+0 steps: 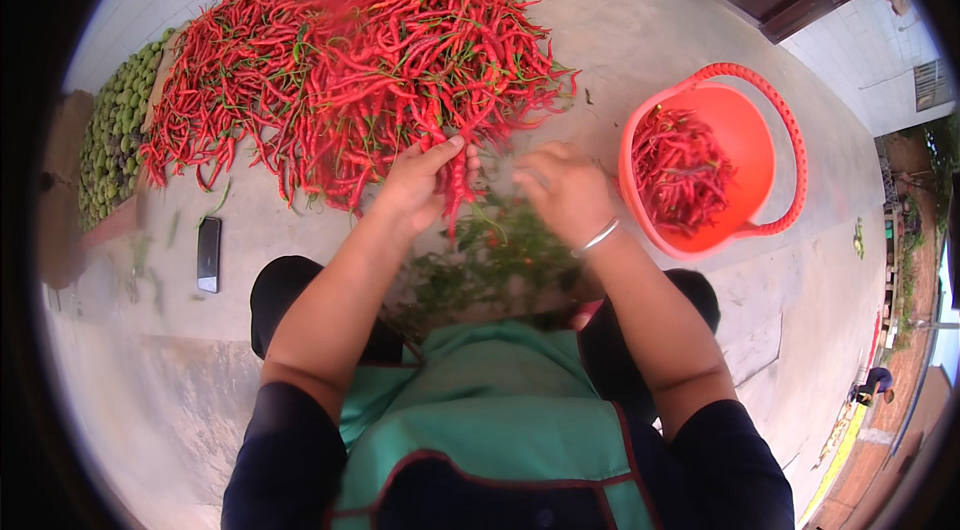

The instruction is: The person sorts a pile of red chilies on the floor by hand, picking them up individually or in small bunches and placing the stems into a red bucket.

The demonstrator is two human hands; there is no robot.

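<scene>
A large heap of long red chili peppers point(370, 60) with green stems covers the floor ahead of me. At its near edge my left hand point(425, 180) is closed around a small bunch of red chili peppers point(457, 185), whose tips point down toward me. Just to the right of that bunch hovers my right hand point(570, 192), wearing a silver bracelet. Its fingers are bent and blurred, so whether they pinch anything does not show. Loose green stems and leaves point(490, 270) lie on the floor below both hands.
On the right stands an orange-red bucket point(752, 165) with a raised handle, partly filled with red chili peppers point(682, 170). A dark phone point(208, 255) lies on the floor at left. Green round fruits point(120, 135) are piled far left. Another person point(878, 385) is distant at right.
</scene>
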